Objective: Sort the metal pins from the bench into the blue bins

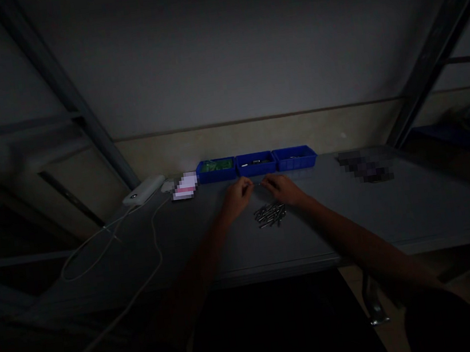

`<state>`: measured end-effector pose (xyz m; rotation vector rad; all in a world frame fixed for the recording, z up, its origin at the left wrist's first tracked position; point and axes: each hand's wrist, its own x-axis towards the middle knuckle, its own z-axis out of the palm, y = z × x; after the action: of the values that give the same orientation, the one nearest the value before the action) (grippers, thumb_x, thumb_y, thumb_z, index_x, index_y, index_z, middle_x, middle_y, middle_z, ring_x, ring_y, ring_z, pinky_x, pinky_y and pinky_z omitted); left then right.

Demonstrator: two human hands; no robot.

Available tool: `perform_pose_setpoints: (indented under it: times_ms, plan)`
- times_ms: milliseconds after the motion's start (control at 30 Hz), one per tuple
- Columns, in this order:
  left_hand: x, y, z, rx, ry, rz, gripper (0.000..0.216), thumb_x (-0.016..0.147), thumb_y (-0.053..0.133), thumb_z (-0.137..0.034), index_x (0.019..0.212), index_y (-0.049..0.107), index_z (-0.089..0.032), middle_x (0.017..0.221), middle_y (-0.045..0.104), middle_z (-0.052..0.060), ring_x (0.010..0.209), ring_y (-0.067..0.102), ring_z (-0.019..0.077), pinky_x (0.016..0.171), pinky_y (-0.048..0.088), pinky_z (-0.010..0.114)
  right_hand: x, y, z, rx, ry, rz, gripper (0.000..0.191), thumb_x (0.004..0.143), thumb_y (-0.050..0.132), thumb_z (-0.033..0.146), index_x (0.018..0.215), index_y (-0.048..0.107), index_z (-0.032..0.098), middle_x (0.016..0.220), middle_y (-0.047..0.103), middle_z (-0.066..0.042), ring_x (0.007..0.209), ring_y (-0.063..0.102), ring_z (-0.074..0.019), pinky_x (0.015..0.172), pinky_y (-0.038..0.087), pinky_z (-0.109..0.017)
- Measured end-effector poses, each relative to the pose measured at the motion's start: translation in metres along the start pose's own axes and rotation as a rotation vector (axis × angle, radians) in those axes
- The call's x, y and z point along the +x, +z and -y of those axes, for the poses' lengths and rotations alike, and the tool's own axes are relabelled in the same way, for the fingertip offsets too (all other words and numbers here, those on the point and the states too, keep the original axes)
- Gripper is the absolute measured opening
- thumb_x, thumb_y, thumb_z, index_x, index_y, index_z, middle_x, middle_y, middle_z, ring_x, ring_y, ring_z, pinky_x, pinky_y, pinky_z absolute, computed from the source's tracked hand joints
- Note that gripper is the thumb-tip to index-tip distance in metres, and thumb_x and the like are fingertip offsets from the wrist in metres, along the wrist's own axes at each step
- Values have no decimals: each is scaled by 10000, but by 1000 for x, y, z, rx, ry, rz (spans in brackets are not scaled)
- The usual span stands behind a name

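My left hand [238,194] and my right hand [280,187] are close together above the grey table, fingers pinched. Between their fingertips runs a small, thin piece [257,184]; it is too small and dark to name its kind, and both hands seem to grip its ends. Just below the hands lies a loose pile of slim metal rod-like parts [270,215], pointing in mixed directions. Beyond them three blue bins stand side by side: the left bin [217,175] holds green items, the middle bin [256,169] small dark and shiny parts, the right bin [296,163] a few small pieces.
To the left are a lit phone [185,186], a white power bank [144,191] and a white cable [158,247] trailing off the table [237,256]. A blurred-out dark object [366,166] lies at the right. Metal frame posts and a wall enclose the back.
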<state>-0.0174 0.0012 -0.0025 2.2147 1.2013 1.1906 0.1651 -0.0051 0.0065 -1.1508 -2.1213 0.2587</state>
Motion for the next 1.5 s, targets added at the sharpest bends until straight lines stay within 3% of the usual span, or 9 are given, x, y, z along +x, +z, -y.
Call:
perform_pose_setpoints:
  times_ms: [133,300,467,700,967,1167,1500]
  plan:
    - [0,0,1,22,-4,15,116,836,466,-254,836,549,-173,630,566,-23,569,521,110,555,357,217,0,0,1,14,3,6,185,893,444,252,807,581,161,671,582,-18,601,496,-120,588,318,-226]
    - [0,-2,-3,105,-13,9,227,872,414,-293,740,553,-172,651,580,-2,630,540,128,602,374,233,-1,0,2,64,11,-10,158,847,523,270,957,568,166,604,538,29,529,459,-105,547,303,-214]
    - [-1,-3,-6,115,-25,30,262,882,405,-300,714,557,-170,644,587,2,626,542,130,596,377,235,0,0,1,67,2,3,113,850,500,240,891,573,165,608,541,25,520,451,-101,546,301,-213]
    - [0,-1,-2,-2,-22,-42,143,824,510,-271,934,536,-184,689,590,-12,624,560,122,596,412,226,0,-1,1,-19,20,18,188,892,447,242,811,593,157,724,620,-39,645,520,-129,621,334,-229]
    - [0,1,3,22,46,-7,57,825,489,-212,815,537,-183,748,593,1,705,558,124,665,429,236,0,1,1,-16,8,5,210,900,439,256,793,591,158,695,605,-33,622,515,-129,609,332,-235]
    - [2,-2,-1,128,45,-36,143,852,461,-222,752,549,-168,720,569,8,708,518,133,689,403,255,-1,0,2,57,16,-14,199,841,521,279,1004,558,172,603,538,32,543,479,-111,547,315,-213]
    - [1,-1,-3,170,43,14,228,879,432,-263,699,536,-170,679,552,2,689,519,136,646,370,248,-1,3,-4,67,-13,6,156,841,481,228,926,589,154,619,548,15,538,445,-107,566,307,-219]
